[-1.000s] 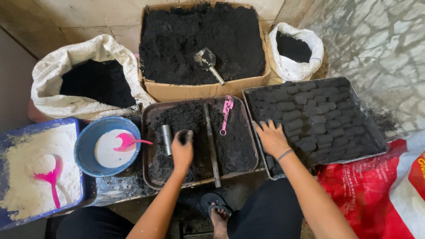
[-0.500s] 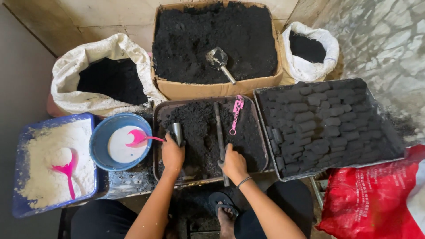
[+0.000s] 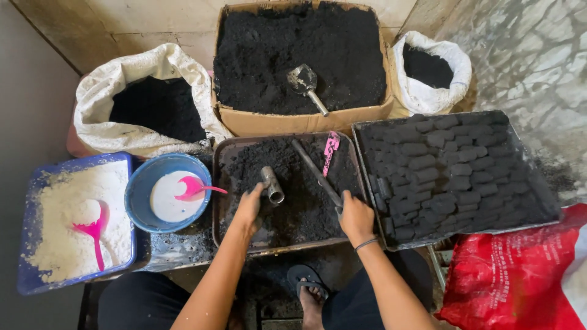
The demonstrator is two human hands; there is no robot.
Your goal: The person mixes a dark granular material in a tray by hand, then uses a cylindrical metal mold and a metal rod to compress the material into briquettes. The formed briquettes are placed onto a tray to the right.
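head view: left hand (image 3: 247,208) grips metal tube (image 3: 272,185), right hand (image 3: 356,217) grasps rod (image 3: 315,172).

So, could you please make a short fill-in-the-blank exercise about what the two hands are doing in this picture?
1. The left hand holds a short metal ____ over the tray of black powder.
2. The right hand grips one end of a long dark ____.
3. The spoon in the blue bowl is ____ in colour.
4. The scoop lies in the ____ box of black powder.

Missing words: tube; rod; pink; cardboard
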